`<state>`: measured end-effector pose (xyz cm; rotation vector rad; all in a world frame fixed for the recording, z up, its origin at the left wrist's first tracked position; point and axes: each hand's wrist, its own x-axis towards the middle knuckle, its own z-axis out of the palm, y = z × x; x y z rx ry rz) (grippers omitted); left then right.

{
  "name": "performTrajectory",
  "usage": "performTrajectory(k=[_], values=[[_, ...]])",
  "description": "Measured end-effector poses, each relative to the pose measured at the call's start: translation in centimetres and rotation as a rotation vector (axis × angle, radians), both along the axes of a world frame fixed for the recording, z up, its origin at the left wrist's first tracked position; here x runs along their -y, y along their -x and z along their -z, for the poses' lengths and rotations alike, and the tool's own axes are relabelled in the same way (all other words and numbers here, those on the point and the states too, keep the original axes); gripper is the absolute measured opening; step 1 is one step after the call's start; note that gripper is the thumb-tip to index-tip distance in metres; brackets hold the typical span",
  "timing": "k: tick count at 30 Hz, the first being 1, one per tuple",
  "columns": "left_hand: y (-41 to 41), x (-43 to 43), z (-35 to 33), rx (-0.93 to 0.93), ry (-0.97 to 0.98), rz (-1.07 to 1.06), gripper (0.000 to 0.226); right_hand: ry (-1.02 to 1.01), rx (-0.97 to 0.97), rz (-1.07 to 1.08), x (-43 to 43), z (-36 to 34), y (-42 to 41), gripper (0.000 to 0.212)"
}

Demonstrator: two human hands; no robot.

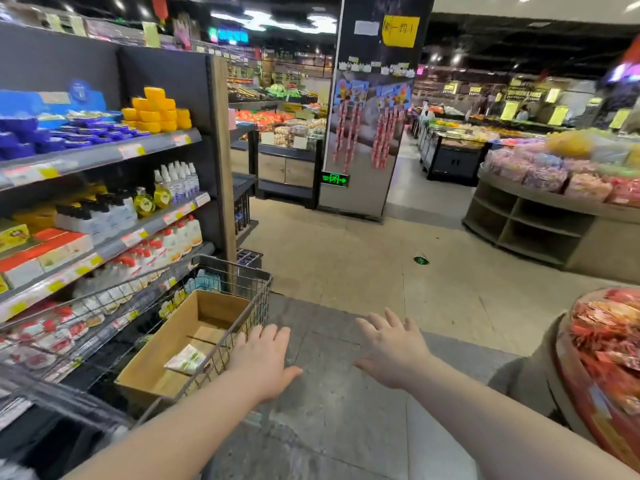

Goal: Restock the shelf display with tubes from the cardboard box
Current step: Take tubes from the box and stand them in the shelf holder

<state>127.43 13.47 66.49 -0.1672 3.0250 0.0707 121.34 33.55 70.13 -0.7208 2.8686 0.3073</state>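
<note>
the box (pixel 194 344), brown cardboard with its top open, sits in a wire cart (pixel 239 306) at the near left, just beside the shelves (pixel 104 154). it looks almost empty: one pale green and white pack (pixel 187 358) lies on its bottom toward the near right corner, and whether it holds tubes cannot be told. the left hand (pixel 265 362) reaches forward with fingers spread and palm down, at the cart's near right rim; whether it touches the wire cannot be told. it holds nothing. the right hand (pixel 391 348) is stretched out to the right of it, well apart from the cart, fingers also spread, empty, over the grey floor (pixel 346 410). the shelves to the left carry yellow tubs (pixel 156 110) and blue packs (pixel 20 136) on the top level, clear spray bottles (pixel 180 180) and round yellow bottles (pixel 152 199) below, then white bottles with red caps (pixel 173 240) and orange and white boxes (pixel 45 252) lower down. at the near right stands a round bin (pixel 602 368) heaped with red wrapped snacks. far ahead rises a dark pillar (pixel 363 133) with a green exit sign (pixel 334 179), and to the far right a round stand (pixel 540 220) piled with pink bags.
</note>
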Motion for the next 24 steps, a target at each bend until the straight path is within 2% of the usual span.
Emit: performTrajectory(k=[13, 24], values=[[14.8, 9.2, 3.4, 0.051, -0.044, -0.118, 0.072, -0.022, 0.136, -0.109, 9.3, 3.3, 17.8, 0.076], [22.5, 15.0, 6.5, 0.118, -0.105, -0.598, 0.074, -0.078, 0.126, -0.542, 19.6, 5.5, 34.0, 0.079]])
